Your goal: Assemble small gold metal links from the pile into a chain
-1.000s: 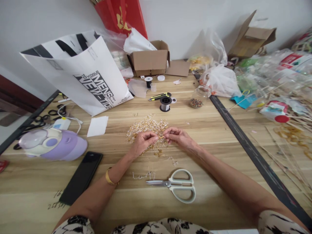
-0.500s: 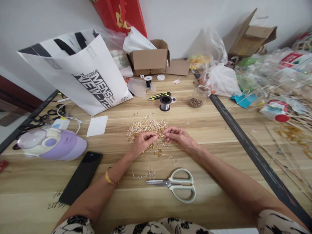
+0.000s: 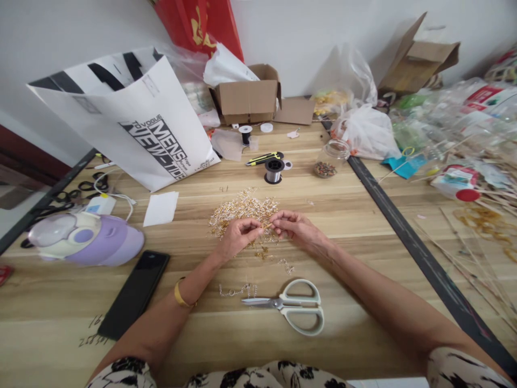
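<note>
Through my remote head view, the largest thing I have is the wood-grained table (image 3: 355, 215), and on it I take the scissors (image 3: 301, 308) as my mark, blades to the left and pale handles to the right. Beyond their blades spreads the heap of small chain pieces (image 3: 236, 207), a loose tangle of gold and silver tones, its long side running left to right and its near edge trailing toward the scissors. The right hand (image 3: 291, 223) is beyond the scissors' handles, thumb and fingers drawn together in a pinch; the left hand (image 3: 242, 234) is beyond the blade tips, almost closed, its thumb and forefinger pinched too. A pale chain length (image 3: 237, 291) lies by the blade tips, and a shorter silvery bit (image 3: 287, 265) sits just beyond the scissors, on the near side of the right hand. Smallest is the gold piece (image 3: 265, 226), beyond the scissors' pivot, in the narrow gap where I judge both sets of fingertips have hold of it. I read it as to the right of the left hand and to the left of the right, neither clearly nearer; its long axis seems to run from hand to hand, though it looks thin and bright yellow against similar glitter and I cannot make out its exact shape
</note>
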Demonstrator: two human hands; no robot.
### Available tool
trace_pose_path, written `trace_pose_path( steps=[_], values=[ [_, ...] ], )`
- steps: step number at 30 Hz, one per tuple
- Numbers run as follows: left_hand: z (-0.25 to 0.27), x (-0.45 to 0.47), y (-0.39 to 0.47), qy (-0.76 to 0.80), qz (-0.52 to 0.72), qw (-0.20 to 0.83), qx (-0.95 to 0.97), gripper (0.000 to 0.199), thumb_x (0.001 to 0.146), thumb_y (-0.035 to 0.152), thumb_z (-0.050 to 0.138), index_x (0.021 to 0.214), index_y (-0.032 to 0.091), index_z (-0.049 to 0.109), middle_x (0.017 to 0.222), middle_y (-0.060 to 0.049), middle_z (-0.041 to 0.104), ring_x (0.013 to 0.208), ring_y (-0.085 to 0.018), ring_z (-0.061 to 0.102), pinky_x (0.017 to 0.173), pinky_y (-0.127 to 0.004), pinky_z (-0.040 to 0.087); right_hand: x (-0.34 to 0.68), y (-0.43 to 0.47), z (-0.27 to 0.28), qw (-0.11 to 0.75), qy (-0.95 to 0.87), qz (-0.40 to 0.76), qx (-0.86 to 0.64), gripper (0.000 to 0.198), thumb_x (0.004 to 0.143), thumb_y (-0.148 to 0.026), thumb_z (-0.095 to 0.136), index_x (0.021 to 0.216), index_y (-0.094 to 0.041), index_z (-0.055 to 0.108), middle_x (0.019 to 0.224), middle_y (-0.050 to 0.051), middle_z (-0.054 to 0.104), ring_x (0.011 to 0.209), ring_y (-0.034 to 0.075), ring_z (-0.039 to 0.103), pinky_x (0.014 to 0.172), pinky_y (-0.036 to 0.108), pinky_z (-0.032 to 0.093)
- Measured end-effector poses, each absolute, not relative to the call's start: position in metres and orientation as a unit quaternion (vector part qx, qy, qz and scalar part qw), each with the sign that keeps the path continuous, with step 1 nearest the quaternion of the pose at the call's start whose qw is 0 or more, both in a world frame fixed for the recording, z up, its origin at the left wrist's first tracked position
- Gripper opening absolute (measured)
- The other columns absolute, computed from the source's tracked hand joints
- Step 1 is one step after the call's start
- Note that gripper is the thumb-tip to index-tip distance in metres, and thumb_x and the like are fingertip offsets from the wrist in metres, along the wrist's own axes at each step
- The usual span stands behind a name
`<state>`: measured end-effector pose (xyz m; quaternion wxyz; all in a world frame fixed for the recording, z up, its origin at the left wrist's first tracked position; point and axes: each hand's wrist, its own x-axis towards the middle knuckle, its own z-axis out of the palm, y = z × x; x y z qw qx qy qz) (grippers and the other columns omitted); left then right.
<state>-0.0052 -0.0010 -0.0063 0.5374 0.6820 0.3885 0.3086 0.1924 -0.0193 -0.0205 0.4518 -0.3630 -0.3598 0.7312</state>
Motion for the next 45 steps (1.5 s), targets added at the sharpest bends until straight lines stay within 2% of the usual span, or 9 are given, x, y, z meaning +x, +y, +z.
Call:
trace_pose_path(
  steps=[7,13,19,24,30,35,40,45],
  values=[
    [0.004,-0.005,-0.003,0.398,0.295,0.552,0.670,0.027,0.079,0.039,0.060,0.072,0.013,0.062,0.059,0.002,0.050,0.056,-0.009,0.043,0.054,-0.020,0.035,0.193,-0.021,-0.024,0.413,-0.397,0.736,-0.362,0.022,0.072,-0.031,0.074,0.087,-0.016,0.068,0.077,0.001,0.066,0.063,0.008,0.059,0.057,0.018,0.050],
    [0.007,-0.004,-0.003,0.401,0.289,0.550,0.673,0.028,0.079,0.039,0.060,0.067,0.014,0.059,0.058,0.002,0.049,0.056,-0.009,0.043,0.054,-0.021,0.034,0.192,-0.024,-0.020,0.377,-0.477,0.702,-0.372,0.022,0.078,-0.035,0.068,0.091,-0.017,0.067,0.088,0.003,0.067,0.081,0.012,0.063,0.063,0.020,0.050],
    [0.002,-0.005,-0.002,0.383,0.299,0.510,0.709,0.026,0.081,0.037,0.059,0.070,0.014,0.059,0.058,0.002,0.049,0.055,-0.009,0.043,0.053,-0.021,0.033,0.189,-0.025,-0.019,0.390,-0.538,0.643,-0.382,0.023,0.076,-0.035,0.070,0.089,-0.017,0.065,0.080,-0.001,0.062,0.068,0.009,0.056,0.061,0.022,0.047],
    [0.002,-0.002,-0.004,0.368,0.298,0.458,0.752,0.021,0.082,0.030,0.057,0.071,0.013,0.063,0.064,-0.001,0.060,0.061,-0.011,0.051,0.058,-0.021,0.039,0.188,-0.026,-0.018,0.389,-0.549,0.634,-0.381,0.023,0.081,-0.038,0.064,0.083,-0.015,0.062,0.076,0.001,0.063,0.067,0.010,0.057,0.059,0.021,0.047],
    [0.002,-0.002,-0.003,0.403,0.281,0.462,0.738,0.017,0.078,0.025,0.061,0.083,0.010,0.069,0.074,-0.005,0.069,0.066,-0.013,0.058,0.062,-0.022,0.044,0.191,-0.025,-0.011,0.389,-0.498,0.660,-0.407,0.027,0.080,-0.041,0.065,0.081,-0.015,0.058,0.074,0.003,0.067,0.068,0.012,0.063,0.060,0.022,0.049],
    [-0.005,-0.004,0.000,0.411,0.263,0.453,0.746,0.019,0.077,0.024,0.063,0.087,0.010,0.071,0.077,-0.007,0.071,0.068,-0.015,0.062,0.064,-0.023,0.046,0.193,-0.023,-0.009,0.395,-0.459,0.677,-0.419,0.028,0.074,-0.040,0.071,0.081,-0.016,0.059,0.064,-0.002,0.062,0.053,0.008,0.058,0.054,0.021,0.048],
    [-0.003,-0.005,0.001,0.409,0.259,0.428,0.763,0.017,0.076,0.024,0.065,0.085,0.012,0.072,0.081,-0.007,0.072,0.072,-0.015,0.063,0.067,-0.024,0.046,0.199,-0.019,-0.008,0.401,-0.474,0.659,-0.424,0.027,0.074,-0.040,0.071,0.082,-0.016,0.064,0.066,-0.002,0.063,0.053,0.008,0.057,0.055,0.021,0.049],
    [-0.003,-0.007,0.003,0.401,0.257,0.471,0.742,0.019,0.079,0.026,0.061,0.086,0.012,0.071,0.073,-0.004,0.070,0.067,-0.014,0.061,0.064,-0.023,0.046,0.205,-0.015,-0.008,0.411,-0.491,0.638,-0.427,0.030,0.073,-0.042,0.071,0.085,-0.015,0.066,0.066,-0.001,0.064,0.053,0.008,0.058,0.055,0.021,0.049]
  ],
)
